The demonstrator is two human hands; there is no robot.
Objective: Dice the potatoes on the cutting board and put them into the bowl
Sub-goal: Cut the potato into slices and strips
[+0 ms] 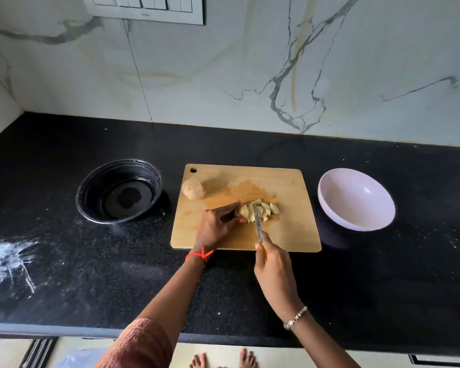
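Observation:
A wooden cutting board (290, 229) lies on the black counter. Several cut potato pieces (266, 208) sit in a row near its middle. My left hand (218, 227) holds the left end of that row, fingers curled over it. My right hand (272, 266) grips a knife (258, 223) by its handle, and the blade stands in the potato pieces. One whole unpeeled potato (193, 188) rests at the board's far left corner. An empty white bowl (356, 199) stands just right of the board.
A clear glass bowl (118, 191) stands on the counter (250, 144) left of the board. White powdery smears (8, 258) mark the counter's near left. A marble wall rises behind. The counter's front edge runs below my forearms, with bare feet visible on the floor.

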